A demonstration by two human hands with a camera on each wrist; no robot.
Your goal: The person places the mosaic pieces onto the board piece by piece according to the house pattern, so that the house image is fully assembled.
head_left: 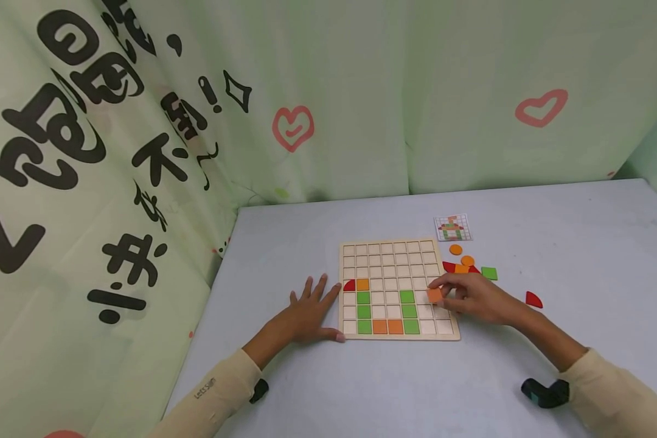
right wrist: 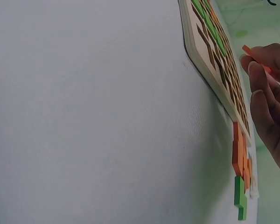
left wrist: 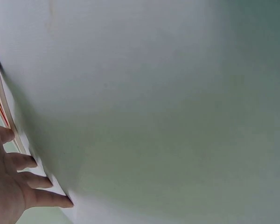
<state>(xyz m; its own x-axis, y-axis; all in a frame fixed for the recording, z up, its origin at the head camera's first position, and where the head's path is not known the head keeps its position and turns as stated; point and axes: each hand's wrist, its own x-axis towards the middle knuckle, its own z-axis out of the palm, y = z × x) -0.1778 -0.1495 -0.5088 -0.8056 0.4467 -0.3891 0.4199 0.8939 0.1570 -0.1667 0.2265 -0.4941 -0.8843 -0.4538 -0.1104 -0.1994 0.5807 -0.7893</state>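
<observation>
A wooden grid board (head_left: 383, 264) lies on the table. In its cells sit green square tiles (head_left: 364, 311), orange squares (head_left: 387, 326), a yellow-orange square (head_left: 363, 285) and a red quarter-circle tile (head_left: 350, 285). Spread along the board's left edge, my left hand (head_left: 311, 314) touches it with thumb and index finger. The left wrist view shows those fingers (left wrist: 42, 198) straight on the table. Over the board's right side my right hand (head_left: 476, 297) pinches an orange square tile (head_left: 434, 296) between thumb and fingers. In the right wrist view that tile (right wrist: 253, 57) is held above the board's surface.
Right of the board lie loose tiles: orange circles (head_left: 455, 249), a green square (head_left: 489, 274) and red pieces partly behind the right hand. A red quarter-circle (head_left: 533, 299) lies farther right. A pattern card (head_left: 453, 228) is behind them. Printed curtains (head_left: 350, 121) border the table.
</observation>
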